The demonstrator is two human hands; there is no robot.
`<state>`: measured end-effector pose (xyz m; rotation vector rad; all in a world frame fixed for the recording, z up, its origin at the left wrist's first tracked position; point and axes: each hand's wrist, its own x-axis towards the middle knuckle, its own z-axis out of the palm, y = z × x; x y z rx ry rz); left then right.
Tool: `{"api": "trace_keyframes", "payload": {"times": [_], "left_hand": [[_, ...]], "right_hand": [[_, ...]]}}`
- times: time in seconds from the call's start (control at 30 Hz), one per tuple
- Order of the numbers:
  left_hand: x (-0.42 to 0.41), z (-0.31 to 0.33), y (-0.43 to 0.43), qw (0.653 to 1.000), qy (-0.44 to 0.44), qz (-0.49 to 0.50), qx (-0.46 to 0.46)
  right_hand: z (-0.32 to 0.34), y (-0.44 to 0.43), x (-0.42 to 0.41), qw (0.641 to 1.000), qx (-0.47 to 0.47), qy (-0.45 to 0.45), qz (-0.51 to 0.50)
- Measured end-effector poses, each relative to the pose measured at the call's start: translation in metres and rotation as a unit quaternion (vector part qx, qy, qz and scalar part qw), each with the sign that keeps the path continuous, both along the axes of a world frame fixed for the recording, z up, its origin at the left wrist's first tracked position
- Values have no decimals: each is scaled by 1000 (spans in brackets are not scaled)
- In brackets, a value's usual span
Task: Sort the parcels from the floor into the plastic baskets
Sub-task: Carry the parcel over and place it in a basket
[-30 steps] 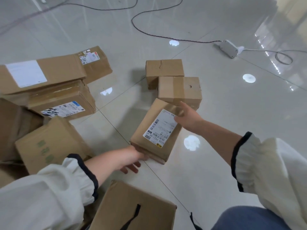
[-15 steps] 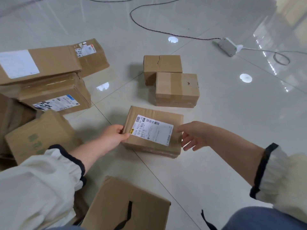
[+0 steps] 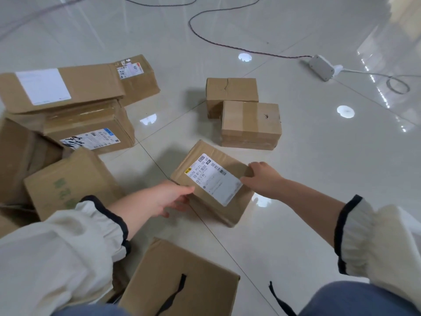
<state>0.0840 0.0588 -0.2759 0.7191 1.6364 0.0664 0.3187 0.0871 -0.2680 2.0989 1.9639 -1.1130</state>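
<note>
Nearest to us, on the near side of the labelled parcel (image 3: 227,164), a cardboard box with a black strap (image 3: 196,290) is sitting on the tiled floor (image 3: 319,183). To the near right of the parcel, our knee in blue jeans (image 3: 355,301) is showing at the bottom edge. White sleeves with dark cuffs (image 3: 57,254) are covering both forearms as they reach in towards it. We are holding the labelled parcel between both hands. Our left hand (image 3: 166,197) is gripping its near-left edge, thumb lying on top and fingers curling underneath. Our right hand (image 3: 262,179) is clasping its far-right corner, fingers bending over the edge beside the white shipping label (image 3: 213,179). The parcel is lying skewed to the tile lines with the label facing up, and we cannot tell whether it is resting on the floor or coming just clear of it. To its left, a green-printed parcel (image 3: 68,183) is leaning among a heap. Further left and beyond, a parcel with a blue-and-white label (image 3: 91,131) is carrying a long flat parcel (image 3: 86,85) on top, with a taped parcel (image 3: 141,80) behind. Just beyond the labelled parcel, near but apart from it, two plain parcels (image 3: 250,124) are sitting with the nearer overlapping the farther. Far beyond it to the right, a white power strip (image 3: 321,67) is lying with a dark braided cable (image 3: 227,45) running off to the left.
</note>
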Motion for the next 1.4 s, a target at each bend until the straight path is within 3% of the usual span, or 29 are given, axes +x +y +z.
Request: {"api": "trace_keyframes", "payload": {"times": [0.07, 0.23, 0.67, 0.77, 0.9, 1.03, 1.13, 1.4], "left_hand": [[0, -1, 2, 998, 10, 12, 53], [8, -5, -1, 995, 8, -33, 96], [12, -33, -7, 978, 59, -32, 199], [20, -25, -4, 974, 103, -69, 192], [31, 11, 2, 977, 100, -80, 172], [42, 78, -9, 974, 67, -23, 213], [46, 167, -22, 968, 39, 35, 246], [59, 511, -47, 936, 5, 110, 335]], "right_hand": [[3, -5, 3, 999, -37, -14, -3], [7, -24, 1, 960, -252, 115, -45], [-19, -19, -17, 955, -203, 106, -190], [-14, -24, -21, 947, -195, 115, -229], [16, -28, -19, 926, -239, 144, -256], [91, -34, -4, 918, -232, 170, -274], [183, -50, 7, 914, -197, 215, -283], [521, -101, 27, 913, -77, 294, -271]]}}
